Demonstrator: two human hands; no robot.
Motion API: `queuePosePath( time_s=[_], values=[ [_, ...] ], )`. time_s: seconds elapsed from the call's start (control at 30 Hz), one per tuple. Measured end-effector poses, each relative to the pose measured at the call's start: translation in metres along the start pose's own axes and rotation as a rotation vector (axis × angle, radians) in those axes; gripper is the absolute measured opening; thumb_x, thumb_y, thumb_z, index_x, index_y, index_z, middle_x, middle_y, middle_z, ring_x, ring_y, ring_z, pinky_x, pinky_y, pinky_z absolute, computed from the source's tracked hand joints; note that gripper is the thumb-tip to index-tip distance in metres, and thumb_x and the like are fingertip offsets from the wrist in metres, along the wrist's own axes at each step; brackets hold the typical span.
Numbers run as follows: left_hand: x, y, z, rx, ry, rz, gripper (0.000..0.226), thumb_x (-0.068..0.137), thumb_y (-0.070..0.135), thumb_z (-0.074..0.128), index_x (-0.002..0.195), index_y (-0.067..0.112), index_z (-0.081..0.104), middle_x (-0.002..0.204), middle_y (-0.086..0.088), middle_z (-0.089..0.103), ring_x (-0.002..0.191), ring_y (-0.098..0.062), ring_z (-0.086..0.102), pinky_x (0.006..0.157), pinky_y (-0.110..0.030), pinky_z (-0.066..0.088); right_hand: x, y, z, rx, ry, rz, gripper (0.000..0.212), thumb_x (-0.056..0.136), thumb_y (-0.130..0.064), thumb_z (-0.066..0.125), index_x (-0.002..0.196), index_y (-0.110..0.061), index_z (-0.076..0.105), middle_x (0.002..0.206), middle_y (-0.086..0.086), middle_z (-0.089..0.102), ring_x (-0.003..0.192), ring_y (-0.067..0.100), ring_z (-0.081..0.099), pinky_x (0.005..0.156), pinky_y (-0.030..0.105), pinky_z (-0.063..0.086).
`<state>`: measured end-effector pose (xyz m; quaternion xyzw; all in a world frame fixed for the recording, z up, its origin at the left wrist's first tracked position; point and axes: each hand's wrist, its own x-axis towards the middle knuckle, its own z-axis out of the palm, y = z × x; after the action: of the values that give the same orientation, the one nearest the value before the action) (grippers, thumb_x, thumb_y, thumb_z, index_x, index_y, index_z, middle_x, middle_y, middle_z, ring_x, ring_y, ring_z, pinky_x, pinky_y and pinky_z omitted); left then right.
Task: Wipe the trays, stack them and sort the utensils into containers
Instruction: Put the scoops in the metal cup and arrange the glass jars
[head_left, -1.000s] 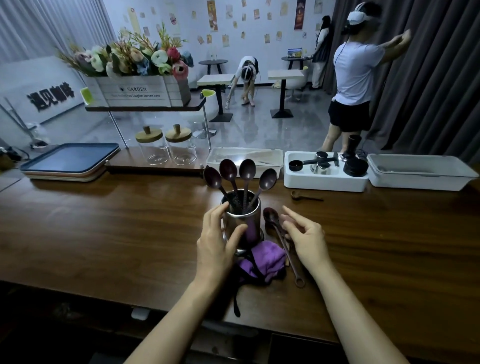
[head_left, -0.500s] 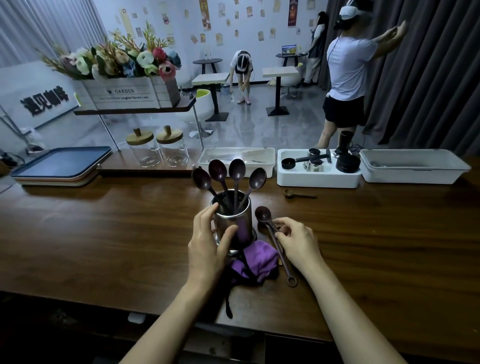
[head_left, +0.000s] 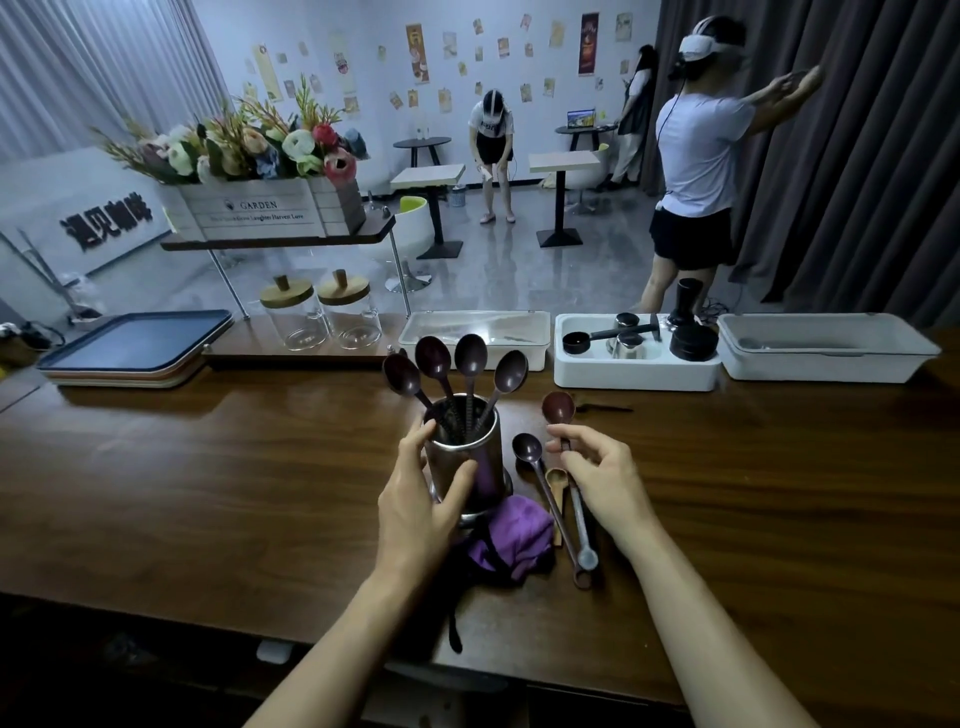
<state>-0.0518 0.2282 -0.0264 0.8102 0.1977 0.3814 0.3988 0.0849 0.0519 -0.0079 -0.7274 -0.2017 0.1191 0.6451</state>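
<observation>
A shiny metal cup (head_left: 487, 465) is being clasped by the left grip (head_left: 415, 504), a dark brown spoon (head_left: 558, 408) being pinched by the right grip (head_left: 605, 478) beside it.

The dark wooden table (head_left: 208, 467) carries stacked trays (head_left: 135, 343) at its far left, a rack (head_left: 249, 344) beside them, three white bins (head_left: 634, 376) along the far edge, and near the front a metal cup (head_left: 460, 454), a purple cloth (head_left: 514, 535) against its base, and two spoons (head_left: 527, 448) just right.
</observation>
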Motion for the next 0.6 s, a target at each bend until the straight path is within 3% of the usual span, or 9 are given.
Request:
queuePosePath(
  time_s=[0.1,0.17,0.27,0.4,0.6],
  values=[
    [0.002,0.002,0.001,-0.034,0.016,-0.01,0.048,0.09,0.057,0.059,0.133,0.038,0.048,0.145,0.03,0.05,0.127,0.001,0.058,0.104,-0.043,0.053,0.003,-0.009,0.0,0.039,0.01,-0.041,0.036,0.093,0.002,0.058,0.119,-0.019,0.073,0.105,-0.006,0.076,0.091,0.008,0.071,0.079,0.026,0.058],
    [0.005,0.003,0.0,-0.031,0.027,-0.023,0.044,0.092,0.057,0.061,0.129,0.035,0.052,0.143,0.021,0.056,0.121,0.002,0.062,0.099,-0.043,0.056,0.003,-0.018,0.001,0.079,-0.012,-0.05,0.035,0.095,0.0,0.059,0.122,-0.019,0.071,0.109,-0.005,0.075,0.083,-0.001,0.068,0.069,0.02,0.053],
    [0.008,0.007,-0.003,-0.017,0.029,-0.034,0.04,0.091,0.052,0.068,0.124,0.032,0.057,0.133,0.021,0.062,0.113,0.005,0.064,0.094,-0.037,0.058,0.004,-0.033,0.003,0.132,-0.023,-0.073,0.035,0.096,0.001,0.058,0.124,-0.017,0.07,0.111,-0.002,0.075,0.067,-0.002,0.061,0.057,0.019,0.049],
    [0.009,0.009,-0.005,0.037,0.016,-0.051,0.038,0.089,0.05,0.072,0.121,0.04,0.055,0.121,0.018,0.065,0.106,0.008,0.063,0.088,-0.032,0.057,0.009,-0.055,0.008,0.229,-0.013,-0.154,0.036,0.095,0.004,0.059,0.127,-0.012,0.067,0.114,0.003,0.073,0.086,0.003,0.067,0.062,0.019,0.053],
    [0.007,0.016,-0.004,0.074,0.038,-0.046,0.037,0.084,0.051,0.077,0.111,0.047,0.052,0.113,0.018,0.06,0.098,0.008,0.061,0.078,-0.029,0.053,0.025,-0.079,0.024,0.37,0.234,-0.218,0.03,0.096,-0.004,0.063,0.125,-0.01,0.066,0.115,0.006,0.071,0.1,0.016,0.071,0.076,0.026,0.06]
  ],
)
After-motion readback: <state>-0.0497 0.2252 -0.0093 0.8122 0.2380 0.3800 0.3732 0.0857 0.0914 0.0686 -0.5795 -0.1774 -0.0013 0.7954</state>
